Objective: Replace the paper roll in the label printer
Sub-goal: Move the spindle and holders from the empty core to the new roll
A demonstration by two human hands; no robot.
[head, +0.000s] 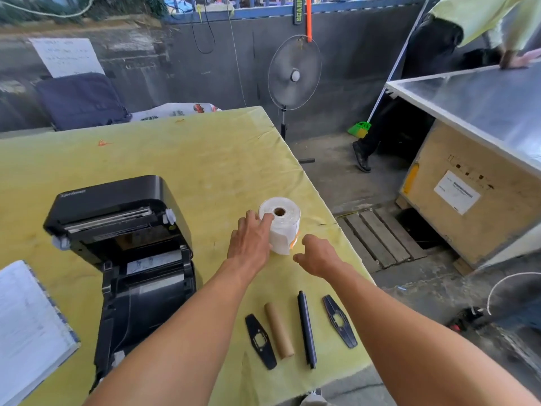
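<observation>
New roll (281, 227) stood on end on desk (175, 148), 3 o'clock of printer (131, 259), lid open. Left hand (248, 241) laid on roll's 9 o'clock side, fingers straight, likely to steady it for pickup. Right hand (317, 256) just off 5 o'clock, fingers loosely curled, nothing held. Old core (279, 329) and spindle (306, 329) parked at 6 o'clock, likely for reassembly.

Table (205, 159): yellow top, right in front of me.
Left side: black printer (123, 230), lid open; white book (26, 323) at the edge.
Middle: white roll (285, 227), standing on end.
Near me, in a row: left flat piece (260, 341), brown tube (279, 329), black rod (306, 329), right flat piece (339, 320).
</observation>
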